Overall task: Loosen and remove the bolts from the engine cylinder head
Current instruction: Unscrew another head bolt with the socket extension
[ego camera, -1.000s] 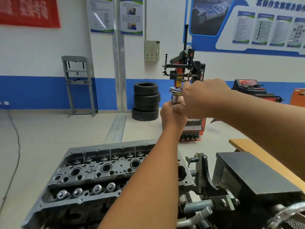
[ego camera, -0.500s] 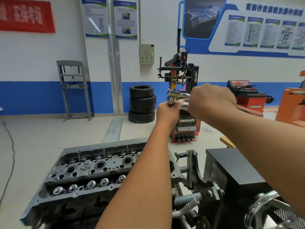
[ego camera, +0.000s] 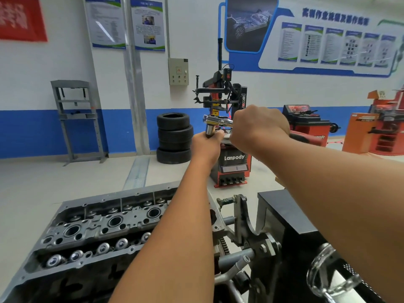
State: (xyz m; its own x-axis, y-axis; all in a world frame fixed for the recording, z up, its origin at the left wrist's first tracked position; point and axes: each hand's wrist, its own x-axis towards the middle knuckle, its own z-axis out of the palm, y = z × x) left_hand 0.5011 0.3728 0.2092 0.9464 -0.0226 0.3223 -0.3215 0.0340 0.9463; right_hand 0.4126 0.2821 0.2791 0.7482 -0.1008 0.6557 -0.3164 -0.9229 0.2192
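Both arms are stretched out well above the cylinder head [ego camera: 91,232], which sits low at the left on its stand with the valve springs and plug wells showing. The left hand [ego camera: 206,147] is curled around the socket [ego camera: 210,130] hanging from the chrome ratchet head [ego camera: 215,121] — fingers wrapped round its lower end, so the bottom of the socket is hidden and I can't tell if a bolt is in it. The right hand [ego camera: 259,130] is a tight fist around the ratchet handle just to the right of that head; the dark end of the handle [ego camera: 303,137] pokes out past the wrist. The whole tool is up in the air, well clear of the cylinder head — not touching it. Behind the hands, further from the cylinder head, there's a red tyre changer [ego camera: 229,136] and a stack of tyres [ego camera: 174,137] against the blue-striped wall.
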